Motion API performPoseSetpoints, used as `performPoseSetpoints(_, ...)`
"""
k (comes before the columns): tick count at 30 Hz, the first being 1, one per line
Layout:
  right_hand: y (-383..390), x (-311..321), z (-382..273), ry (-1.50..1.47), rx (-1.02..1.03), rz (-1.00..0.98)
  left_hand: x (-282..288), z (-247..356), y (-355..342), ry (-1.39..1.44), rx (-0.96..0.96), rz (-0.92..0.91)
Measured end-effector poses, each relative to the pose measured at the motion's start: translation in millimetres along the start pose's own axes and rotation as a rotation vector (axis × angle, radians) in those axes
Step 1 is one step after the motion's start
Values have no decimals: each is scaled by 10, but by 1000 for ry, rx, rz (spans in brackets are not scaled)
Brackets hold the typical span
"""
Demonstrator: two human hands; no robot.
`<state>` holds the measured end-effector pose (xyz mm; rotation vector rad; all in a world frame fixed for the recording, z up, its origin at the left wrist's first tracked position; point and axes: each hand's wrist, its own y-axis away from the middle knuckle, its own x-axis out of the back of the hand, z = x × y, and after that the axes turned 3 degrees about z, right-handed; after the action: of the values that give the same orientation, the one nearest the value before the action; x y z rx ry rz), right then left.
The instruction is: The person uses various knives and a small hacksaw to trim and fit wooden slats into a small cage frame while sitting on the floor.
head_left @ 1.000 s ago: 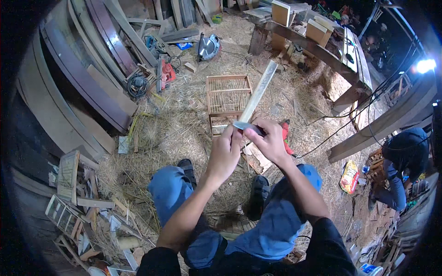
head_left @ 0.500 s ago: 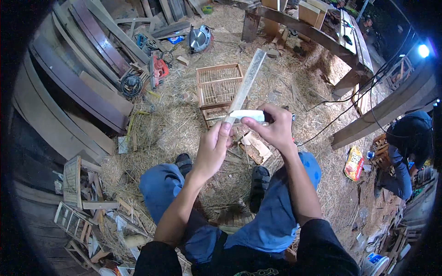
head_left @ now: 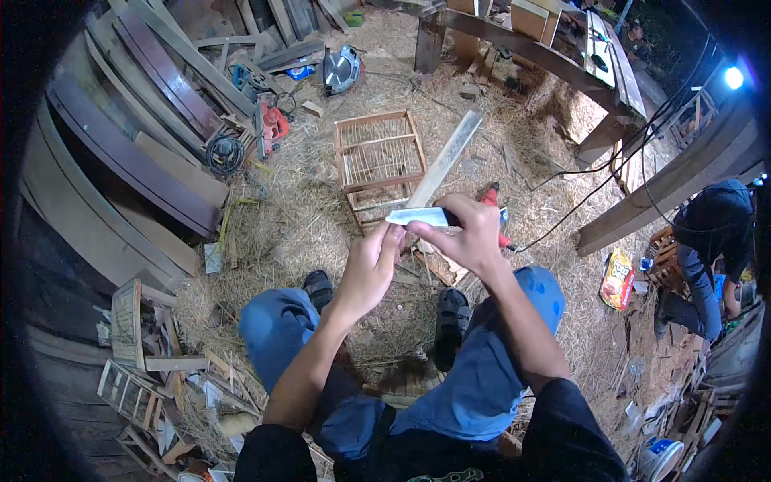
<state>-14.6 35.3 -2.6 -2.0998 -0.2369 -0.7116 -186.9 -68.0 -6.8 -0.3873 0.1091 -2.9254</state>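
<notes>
My left hand [head_left: 368, 269] is closed round the near end of a long pale wooden strip [head_left: 446, 157], which slants away up to the right. In my right hand [head_left: 475, 233] is a knife [head_left: 418, 217] with a broad bright blade; its dark handle is mostly hidden by my fingers. The blade lies across the strip close above my left thumb, and my right thumb rests by its lower edge. Just beyond my hands, a wooden frame with thin bars, like a cage [head_left: 379, 153], stands on the straw-strewn ground.
A red power tool [head_left: 491, 197] lies right of my hands. Farther left are a circular saw [head_left: 342, 71] and a red planer [head_left: 273, 124]. Boards [head_left: 120, 153] lean at left. A wooden beam [head_left: 658, 193] and cables cross the right, near a crouching person [head_left: 707, 257].
The strip's far end has swung right and down. The knife has come down and left, closer to my left thumb. The red power tool now shows more beside my right hand.
</notes>
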Motion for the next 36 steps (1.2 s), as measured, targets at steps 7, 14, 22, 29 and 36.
performPoseSetpoints(7, 35, -35, -86, -15, -53, -33, 93, -80, 72, -16, 7, 8)
performPoseSetpoints(14, -26, -70, -64, 23, -92, 22, 224, -174, 80, 12, 123, 13)
performPoseSetpoints(22, 2, -208, -149, -20, -39, -34, 182, -161, 114, 45, 82, -31)
performPoseSetpoints(29, -83, -162, 39, 43, -142, 123, 350, -169, 199, 141, 189, -48)
performPoseSetpoints(36, -57, 219, 302, 181, -381, 296, 444, -291, 284, 73, 190, -42)
